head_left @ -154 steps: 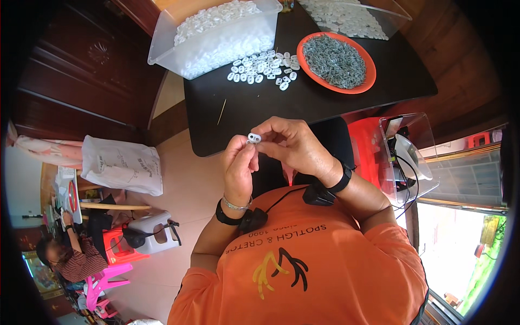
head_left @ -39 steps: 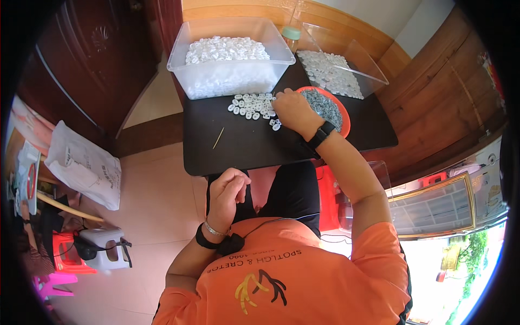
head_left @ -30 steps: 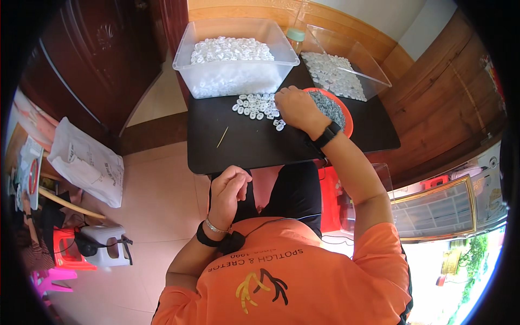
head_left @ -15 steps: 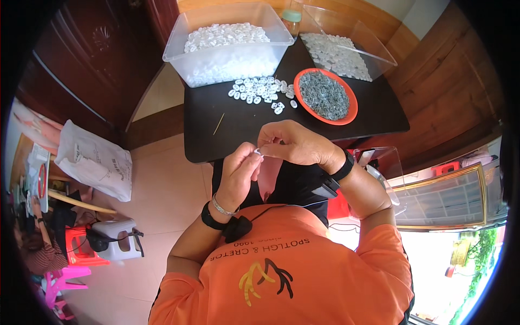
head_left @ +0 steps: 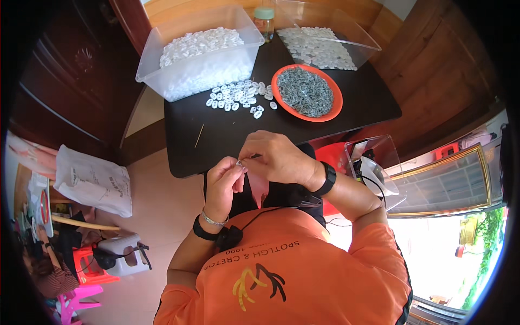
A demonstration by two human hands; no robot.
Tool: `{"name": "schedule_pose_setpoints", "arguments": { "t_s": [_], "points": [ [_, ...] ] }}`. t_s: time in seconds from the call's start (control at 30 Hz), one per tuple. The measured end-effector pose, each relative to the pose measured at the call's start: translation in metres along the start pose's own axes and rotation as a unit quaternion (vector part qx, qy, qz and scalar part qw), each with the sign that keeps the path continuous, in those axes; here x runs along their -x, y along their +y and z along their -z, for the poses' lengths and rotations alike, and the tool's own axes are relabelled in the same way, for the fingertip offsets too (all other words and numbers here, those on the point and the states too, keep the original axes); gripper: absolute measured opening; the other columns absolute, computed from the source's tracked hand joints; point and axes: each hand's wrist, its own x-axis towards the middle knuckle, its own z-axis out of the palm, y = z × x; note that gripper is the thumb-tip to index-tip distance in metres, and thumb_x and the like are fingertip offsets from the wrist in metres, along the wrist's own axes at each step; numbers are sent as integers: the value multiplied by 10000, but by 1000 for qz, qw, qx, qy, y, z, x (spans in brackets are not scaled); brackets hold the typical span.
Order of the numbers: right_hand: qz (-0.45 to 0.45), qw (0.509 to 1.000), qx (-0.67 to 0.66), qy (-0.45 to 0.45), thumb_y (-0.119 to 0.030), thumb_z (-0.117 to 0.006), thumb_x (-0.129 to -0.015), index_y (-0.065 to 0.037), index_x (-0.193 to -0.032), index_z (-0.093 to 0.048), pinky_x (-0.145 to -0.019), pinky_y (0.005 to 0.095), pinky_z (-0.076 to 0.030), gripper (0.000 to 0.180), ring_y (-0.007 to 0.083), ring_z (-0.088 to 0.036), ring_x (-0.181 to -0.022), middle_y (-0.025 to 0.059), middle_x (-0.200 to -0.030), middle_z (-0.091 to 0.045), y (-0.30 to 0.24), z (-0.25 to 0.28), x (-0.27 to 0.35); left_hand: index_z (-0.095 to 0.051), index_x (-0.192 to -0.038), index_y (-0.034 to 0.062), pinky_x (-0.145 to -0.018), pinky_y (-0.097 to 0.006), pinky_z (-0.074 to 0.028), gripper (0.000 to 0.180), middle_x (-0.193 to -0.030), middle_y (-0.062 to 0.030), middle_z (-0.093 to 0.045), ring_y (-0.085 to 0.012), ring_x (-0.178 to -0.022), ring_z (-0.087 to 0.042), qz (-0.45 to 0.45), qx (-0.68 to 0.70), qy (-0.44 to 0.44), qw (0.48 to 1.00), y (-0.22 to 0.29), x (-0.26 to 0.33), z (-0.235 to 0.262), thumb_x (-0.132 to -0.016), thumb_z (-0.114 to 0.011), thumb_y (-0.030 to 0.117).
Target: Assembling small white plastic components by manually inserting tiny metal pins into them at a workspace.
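My left hand (head_left: 223, 183) pinches a small white plastic piece (head_left: 239, 163) between thumb and fingers, just in front of the table's near edge. My right hand (head_left: 279, 158) meets it there, fingers closed in a pinch at the piece; anything they hold is too small or hidden to make out. Beyond my hands, loose white oval pieces with dark holes (head_left: 234, 96) lie spread on the dark table (head_left: 216, 143). An orange plate (head_left: 339, 105) to their right is heaped with small grey metal parts (head_left: 306, 92).
A translucent bin (head_left: 200, 78) full of white pieces stands at the back left. Behind are a green-lidded jar (head_left: 264, 24) and a clear box (head_left: 357, 43) with pale pieces. A thin stick (head_left: 199, 136) lies on the table. At far left, a person (head_left: 51, 271) sits near stools.
The view has shifted, so the table and its things appear further left. Both hands stay together at the white piece, with the right hand's fingers slightly more curled over it.
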Motion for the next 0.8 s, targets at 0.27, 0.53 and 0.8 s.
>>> {"name": "schedule_pose_setpoints", "arguments": {
  "t_s": [0.27,0.53,0.8],
  "points": [
    [50,998,43,3,-73,-665,-749,-48,-800,-635,-659,373,-477,63,277,-576,-755,81,-761,-586,4,11,-1,-584,-786,15,-462,-194,-303,206,-579,7,-509,-52,-488,-431,4,11,-23,1000,-7,-6,5,-903,-513,169],
    [-27,936,348,46,-126,-685,-749,-87,-899,-685,-749,395,-486,155,304,-598,-872,103,-867,-618,98,103,-21,-577,-749,18,-471,-209,-315,223,-545,-7,-491,-74,-483,-432,5,-18,1,1000,-3,-4,8,-884,-498,178],
    [-75,882,464,-6,-180,-632,-771,-135,-867,-686,-759,407,-502,119,281,-617,-884,74,-842,-636,136,121,-13,-607,-762,10,-477,-206,-307,194,-560,6,-502,-56,-488,-427,-2,0,-1,1000,-6,0,13,-876,-515,137]
  ]
}}
